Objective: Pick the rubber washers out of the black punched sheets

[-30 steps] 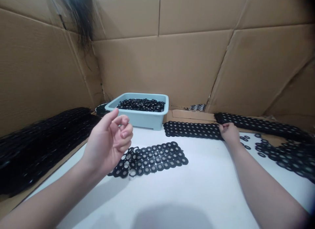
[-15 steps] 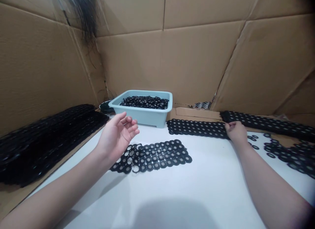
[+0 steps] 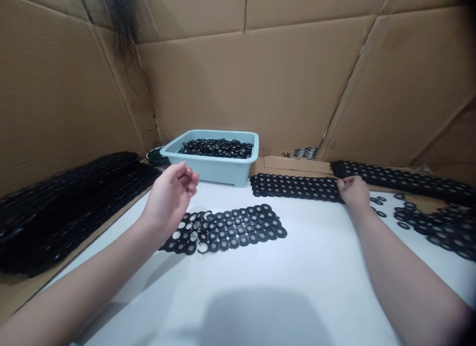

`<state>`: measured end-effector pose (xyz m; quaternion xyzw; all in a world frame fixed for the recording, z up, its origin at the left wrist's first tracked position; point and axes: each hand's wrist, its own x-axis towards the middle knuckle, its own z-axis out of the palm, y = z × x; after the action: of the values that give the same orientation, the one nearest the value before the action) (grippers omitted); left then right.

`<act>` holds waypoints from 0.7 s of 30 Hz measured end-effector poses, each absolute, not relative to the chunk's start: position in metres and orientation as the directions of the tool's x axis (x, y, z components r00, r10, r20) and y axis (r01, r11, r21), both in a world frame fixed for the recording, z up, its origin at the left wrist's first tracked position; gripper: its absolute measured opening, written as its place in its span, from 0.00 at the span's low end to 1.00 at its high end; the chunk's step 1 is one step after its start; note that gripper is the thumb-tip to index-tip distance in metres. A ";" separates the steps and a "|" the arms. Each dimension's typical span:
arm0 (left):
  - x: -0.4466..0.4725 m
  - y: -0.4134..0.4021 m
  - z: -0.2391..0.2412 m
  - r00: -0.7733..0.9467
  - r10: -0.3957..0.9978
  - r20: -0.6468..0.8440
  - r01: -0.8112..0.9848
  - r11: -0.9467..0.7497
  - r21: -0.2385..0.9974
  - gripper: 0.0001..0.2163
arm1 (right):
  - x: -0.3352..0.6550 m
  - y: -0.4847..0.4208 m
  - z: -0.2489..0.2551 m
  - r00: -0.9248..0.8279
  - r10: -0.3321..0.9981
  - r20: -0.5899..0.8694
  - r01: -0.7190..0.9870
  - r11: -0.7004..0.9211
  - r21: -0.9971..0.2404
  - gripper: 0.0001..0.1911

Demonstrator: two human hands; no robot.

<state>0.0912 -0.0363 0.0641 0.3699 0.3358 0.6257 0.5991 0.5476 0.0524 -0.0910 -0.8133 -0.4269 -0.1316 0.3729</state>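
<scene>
My left hand hovers above the left end of a black sheet of joined rings that lies on the white table. Its fingers are loosely curled and hold nothing. My right hand is closed in a pinch on the right end of a longer strip of black rings farther back. A light blue tub filled with loose black rings stands just beyond my left hand.
A thick stack of black ring sheets lies along the left. More strips and loose rings cover the right side. Cardboard walls enclose the table on three sides.
My left hand uncurled its fingers and drifted forward towards the tub. My right hand kept its pinch on the strip's end. The camera view shifted slightly.
</scene>
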 end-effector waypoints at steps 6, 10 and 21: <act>0.070 -0.020 0.039 0.134 0.982 0.130 0.097 -0.144 0.985 0.08 | 0.544 0.050 -0.089 0.583 0.593 0.555 0.810 -0.369 -0.457 0.08; 0.055 -0.014 0.019 0.276 0.955 0.113 0.526 -0.248 0.813 0.10 | 0.536 0.046 -0.085 0.567 0.566 0.598 0.824 -0.391 -0.411 0.09; 0.049 -0.017 -0.002 0.529 0.842 -0.108 0.727 -0.383 0.569 0.20 | 0.450 0.040 -0.045 0.097 0.502 0.859 0.995 -0.061 -0.077 0.10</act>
<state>0.0494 -0.0171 -0.0022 0.8256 0.4751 0.0999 0.2873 0.4497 0.0402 -0.0455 -0.6449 -0.5804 -0.3385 0.3643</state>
